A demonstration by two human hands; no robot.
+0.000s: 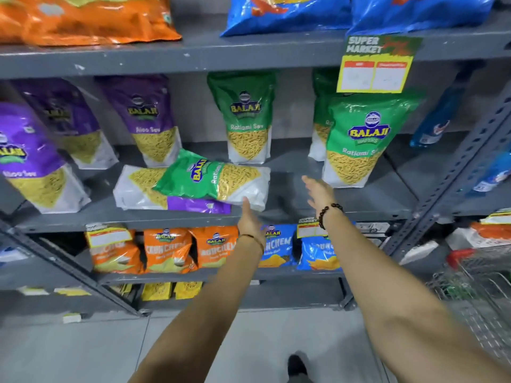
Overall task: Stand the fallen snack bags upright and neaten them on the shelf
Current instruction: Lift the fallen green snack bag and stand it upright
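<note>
A green snack bag (213, 176) lies on its side on the middle shelf (290, 214), resting on top of a fallen purple bag (143, 192). My left hand (249, 219) reaches up to the green bag's lower right corner, fingertips touching or almost touching it, holding nothing. Over the bare shelf between the fallen bags and an upright green bag (356, 142), my right hand (318, 192) is spread with its fingers apart and empty. Another green bag (246, 117) stands upright behind, and purple bags (146, 117) stand to the left.
The shelf above carries orange (83, 17) and blue bags (287, 12), with a price tag (376, 64) hanging from its edge. Small orange (166, 250) and blue packets (318, 250) fill the shelf below. A wire shopping trolley (475, 286) stands at the right, beside a slanted upright (456, 175).
</note>
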